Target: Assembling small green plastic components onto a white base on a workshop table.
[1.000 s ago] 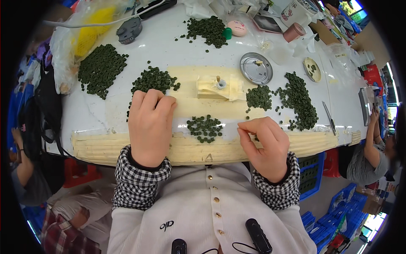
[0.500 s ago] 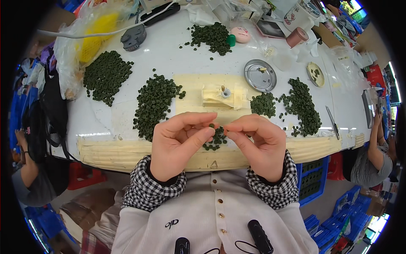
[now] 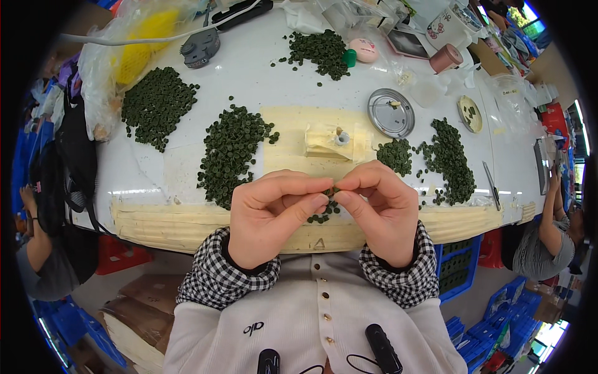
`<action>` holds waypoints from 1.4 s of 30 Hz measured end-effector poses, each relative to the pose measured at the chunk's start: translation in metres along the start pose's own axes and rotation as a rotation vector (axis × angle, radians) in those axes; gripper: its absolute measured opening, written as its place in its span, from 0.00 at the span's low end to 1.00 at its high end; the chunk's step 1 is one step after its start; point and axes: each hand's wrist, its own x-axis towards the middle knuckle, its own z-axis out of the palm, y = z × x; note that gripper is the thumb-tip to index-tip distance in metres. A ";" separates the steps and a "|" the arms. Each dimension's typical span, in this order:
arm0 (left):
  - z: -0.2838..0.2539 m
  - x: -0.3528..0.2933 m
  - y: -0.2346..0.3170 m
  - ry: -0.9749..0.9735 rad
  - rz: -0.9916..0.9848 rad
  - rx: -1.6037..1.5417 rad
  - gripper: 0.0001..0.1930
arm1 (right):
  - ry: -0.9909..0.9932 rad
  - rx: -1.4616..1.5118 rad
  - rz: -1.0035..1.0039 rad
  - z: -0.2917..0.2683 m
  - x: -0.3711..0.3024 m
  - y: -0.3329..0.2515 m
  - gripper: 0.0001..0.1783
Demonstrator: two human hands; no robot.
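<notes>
Left hand [image 3: 265, 218] and right hand [image 3: 381, 212] close together, fingertips almost meeting, on the near side of the pale-yellow, tape-wrapped rectangular block [image 3: 321, 146] with a whitish ring [image 3: 342, 140] on top. On each hand, thumb and index finger drawn to a narrow pinch, other fingers loosely curled. Between the tips, short of the block's near edge, a small dark-green round piece [image 3: 331, 192], gripped from both sides as far as visible; mostly covered by fingers, with no long axis readable. Right hand nearer the block, just short of its right end; left hand farther off, to the block's near left. Block's own long axis left to right, straight beyond the fingertips and apart from them.

Nearer than the block, a loose cluster of dark-green round pieces [image 3: 321, 218], partly behind the left thumb. Left of the block, a large green heap [image 3: 227, 156]; just right of it, a small flat green heap [image 3: 394, 156]. Beyond its right end, a round silver metal lid [image 3: 382, 121].
</notes>
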 end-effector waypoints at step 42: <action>0.004 -0.001 -0.002 0.158 0.351 0.583 0.08 | 0.099 -0.469 -0.324 0.012 0.000 -0.008 0.09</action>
